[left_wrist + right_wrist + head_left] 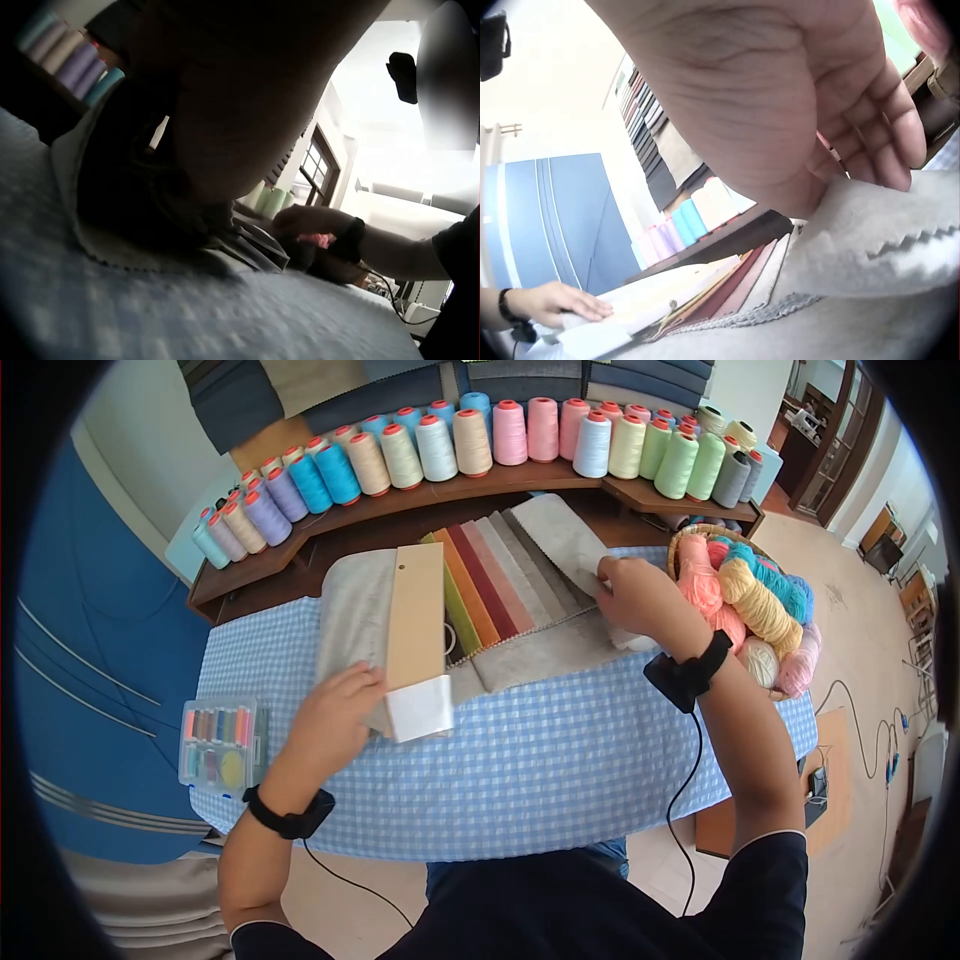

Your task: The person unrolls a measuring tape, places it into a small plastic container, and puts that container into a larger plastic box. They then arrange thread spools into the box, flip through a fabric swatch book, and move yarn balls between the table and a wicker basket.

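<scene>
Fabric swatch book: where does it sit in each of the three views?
Head: fabric swatch book at centre, on the checked tablecloth, left hand on its cover, right hand gripping a grey swatch.
Left wrist: dark blurred mass at left-centre under the palm.
Right wrist: bottom half, fanned swatches.
Shared landmark: the row of thread cones, top-left in the left wrist view, centre in the right wrist view.

Dark navy short sleeves; black wrist straps (687, 675) trailing thin black cables (686, 800).

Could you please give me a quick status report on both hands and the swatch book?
Left hand flat on swatch book. Right hand pinching grey swatch. Nothing obstructing.
</scene>
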A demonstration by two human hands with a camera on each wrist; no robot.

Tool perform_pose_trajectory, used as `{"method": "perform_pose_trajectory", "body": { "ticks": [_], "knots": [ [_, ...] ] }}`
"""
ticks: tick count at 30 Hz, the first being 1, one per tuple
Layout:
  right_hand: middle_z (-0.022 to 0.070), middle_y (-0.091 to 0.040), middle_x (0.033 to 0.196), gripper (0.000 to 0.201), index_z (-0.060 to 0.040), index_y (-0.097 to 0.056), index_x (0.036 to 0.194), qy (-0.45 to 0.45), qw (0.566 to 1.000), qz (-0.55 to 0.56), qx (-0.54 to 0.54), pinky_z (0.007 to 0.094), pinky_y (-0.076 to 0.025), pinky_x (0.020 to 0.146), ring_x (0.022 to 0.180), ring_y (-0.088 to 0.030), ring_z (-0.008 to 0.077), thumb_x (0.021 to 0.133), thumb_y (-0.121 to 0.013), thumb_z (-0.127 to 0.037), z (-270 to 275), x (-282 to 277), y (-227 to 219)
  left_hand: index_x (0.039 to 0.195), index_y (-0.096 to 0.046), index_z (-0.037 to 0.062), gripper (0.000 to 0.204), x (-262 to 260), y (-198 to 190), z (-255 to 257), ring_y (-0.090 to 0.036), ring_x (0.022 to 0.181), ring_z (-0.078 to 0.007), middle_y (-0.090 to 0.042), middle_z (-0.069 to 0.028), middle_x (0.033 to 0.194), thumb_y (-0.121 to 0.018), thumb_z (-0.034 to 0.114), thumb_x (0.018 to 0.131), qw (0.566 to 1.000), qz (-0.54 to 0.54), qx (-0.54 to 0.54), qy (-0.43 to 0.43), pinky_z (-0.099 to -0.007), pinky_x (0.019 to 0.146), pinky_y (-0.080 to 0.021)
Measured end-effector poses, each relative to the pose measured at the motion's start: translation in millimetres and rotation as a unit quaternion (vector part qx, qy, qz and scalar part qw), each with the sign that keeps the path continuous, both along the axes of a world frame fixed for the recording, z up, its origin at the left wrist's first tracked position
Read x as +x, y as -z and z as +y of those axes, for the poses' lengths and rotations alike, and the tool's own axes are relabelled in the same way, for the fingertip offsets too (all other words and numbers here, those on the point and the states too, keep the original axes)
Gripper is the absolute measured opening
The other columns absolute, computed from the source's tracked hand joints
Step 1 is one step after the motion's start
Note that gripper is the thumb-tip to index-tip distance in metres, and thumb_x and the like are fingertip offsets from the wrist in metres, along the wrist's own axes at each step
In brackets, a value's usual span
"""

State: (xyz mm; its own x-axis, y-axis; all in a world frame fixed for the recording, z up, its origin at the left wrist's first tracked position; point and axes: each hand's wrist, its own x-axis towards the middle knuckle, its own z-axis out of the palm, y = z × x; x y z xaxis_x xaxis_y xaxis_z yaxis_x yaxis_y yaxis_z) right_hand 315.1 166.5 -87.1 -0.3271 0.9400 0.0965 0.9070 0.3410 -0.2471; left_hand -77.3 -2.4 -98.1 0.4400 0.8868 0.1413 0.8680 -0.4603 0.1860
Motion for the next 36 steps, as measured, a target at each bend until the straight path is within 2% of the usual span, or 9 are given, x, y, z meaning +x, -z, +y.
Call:
{"method": "perform_pose_trajectory", "body": {
  "ticks": [5,8,13,15,17,18,20,31,36],
  "knots": [
    [0.0247,-0.065,0.111,0.033,0.0036,-0.061,0.109,-0.076,0.992,0.024,0.097,0.0486,-0.052,0.085,0.098,-0.064,0.0432,0.083,-0.069,-0.016,-13,-7,-3,0.107,-0.070,-0.0009,0.040,-46,-18,-18,-0.052,0.132,-0.0354,-0.064,-0.0176,0.130,-0.055,-0.010,0.071,0.981,-0.169,0.001,-0.095,-0.0433,0.114,-0.040],
    [0.0225,-0.065,0.108,0.040,0.0030,-0.061,0.118,-0.264,0.933,0.236,0.069,0.0448,-0.054,0.084,0.097,-0.066,0.0378,0.083,-0.073,-0.013,-45,-34,-34,0.106,-0.070,-0.0002,0.037,-45,-7,-35,-0.051,0.134,-0.0351,-0.064,-0.0173,0.129,-0.055,-0.010,0.074,0.996,-0.027,-0.045,-0.077,-0.0473,0.117,-0.035],
    [0.0188,-0.065,0.105,0.037,0.0033,-0.060,0.119,-0.479,0.765,0.430,0.028,0.0373,-0.056,0.079,0.092,-0.068,0.0303,0.084,-0.070,-0.006,-129,-69,-93,0.112,-0.068,0.0020,0.037,-37,-14,-50,-0.051,0.133,-0.0350,-0.064,-0.0157,0.128,-0.057,-0.007,0.077,0.991,-0.029,-0.037,-0.127,-0.0523,0.118,-0.031],
    [0.0114,-0.067,0.099,0.027,0.0009,-0.067,0.107,-0.432,0.656,0.588,-0.194,0.0329,-0.056,0.074,0.083,-0.068,0.0250,0.088,-0.073,-0.017,-171,-66,-96,0.115,-0.067,0.0029,0.039,-22,-25,-52,-0.051,0.133,-0.0354,-0.064,-0.0156,0.128,-0.058,-0.005,0.078,0.987,-0.033,-0.029,-0.153,-0.0530,0.118,-0.030],
    [0.0155,-0.066,0.086,0.008,-0.0052,-0.067,0.094,-0.654,0.661,0.359,0.083,0.0272,-0.043,0.045,0.055,-0.056,0.0195,0.089,-0.063,0.000,-163,-72,-158,0.120,-0.065,0.0043,0.041,-3,-33,-51,-0.051,0.131,-0.0367,-0.062,-0.0162,0.129,-0.062,0.001,0.079,0.990,-0.058,-0.048,-0.116,-0.0540,0.118,-0.029],
    [0.0155,-0.066,0.086,0.008,-0.0052,-0.067,0.094,-0.658,0.662,0.352,0.076,0.0272,-0.043,0.045,0.055,-0.056,0.0195,0.089,-0.063,0.000,-175,-83,-144,0.120,-0.065,0.0043,0.041,6,-36,-50,-0.051,0.131,-0.0367,-0.062,-0.0162,0.129,-0.062,0.001,0.079,0.989,-0.069,-0.048,-0.120,-0.0540,0.118,-0.029],
    [0.0170,-0.067,0.088,0.020,-0.0083,-0.067,0.106,-0.471,0.552,0.658,0.202,0.0273,-0.048,0.048,0.057,-0.059,0.0212,0.087,-0.066,0.001,-210,-109,-100,0.119,-0.065,0.0034,0.041,22,-38,-47,-0.051,0.131,-0.0365,-0.061,-0.0157,0.131,-0.067,0.004,0.078,0.995,-0.063,-0.052,-0.062,-0.0545,0.118,-0.030],
    [0.0155,-0.066,0.084,0.017,-0.0072,-0.062,0.108,-0.488,0.548,0.630,0.254,0.0300,-0.050,0.051,0.060,-0.061,0.0223,0.092,-0.067,-0.010,-191,-101,-93,0.119,-0.066,0.0022,0.037,88,-15,-8,-0.058,0.121,-0.0340,-0.064,-0.0158,0.126,-0.069,0.008,0.082,0.971,-0.195,-0.076,0.119,-0.0447,0.106,-0.044],
    [0.0124,-0.067,0.091,0.018,0.0004,-0.065,0.102,-0.483,0.635,0.542,0.264,0.0304,-0.051,0.057,0.067,-0.062,0.0219,0.087,-0.066,-0.009,-191,-95,-75,0.116,-0.066,0.0015,0.033,100,-3,2,-0.061,0.115,-0.0332,-0.065,-0.0160,0.120,-0.068,0.009,0.084,0.966,-0.205,-0.077,0.139,-0.0424,0.102,-0.048]
  ]
}}
